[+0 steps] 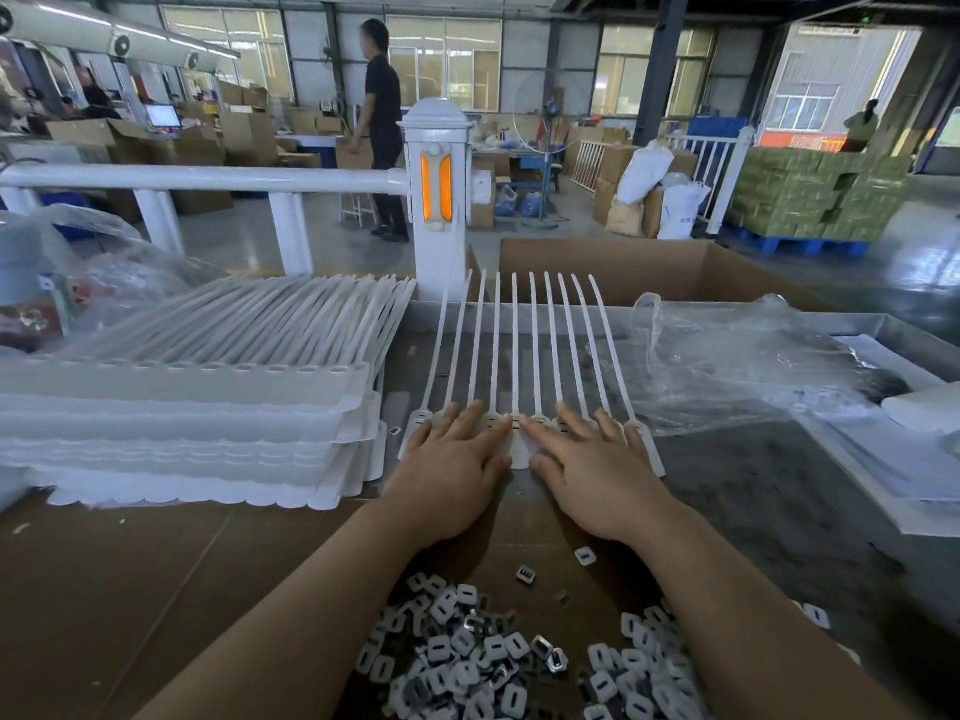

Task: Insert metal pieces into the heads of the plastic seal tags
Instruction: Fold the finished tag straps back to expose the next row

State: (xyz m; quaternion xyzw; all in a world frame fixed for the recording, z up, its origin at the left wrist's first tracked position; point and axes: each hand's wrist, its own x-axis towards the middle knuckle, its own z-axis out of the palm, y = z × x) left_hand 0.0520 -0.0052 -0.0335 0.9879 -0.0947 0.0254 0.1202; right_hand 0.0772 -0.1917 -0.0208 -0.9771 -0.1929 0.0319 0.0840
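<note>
A joined row of white plastic seal tags [514,350] lies on the table, straps pointing away and heads toward me. My left hand [452,465] lies flat on the left heads with straight fingers. My right hand [587,470] presses flat on the right heads, its fingertips meeting the left hand's near the middle. Most heads are hidden under my palms. A heap of small metal pieces [488,662] lies near the front edge, between my forearms. A few loose metal pieces [584,556] lie just behind my right wrist.
A tall stack of seal tag sheets [208,397] fills the left of the table. Crumpled clear plastic bags [727,366] lie at the right, beside a metal tray [883,449]. An open cardboard box [649,267] and a white railing post [436,200] stand behind. A person stands far back.
</note>
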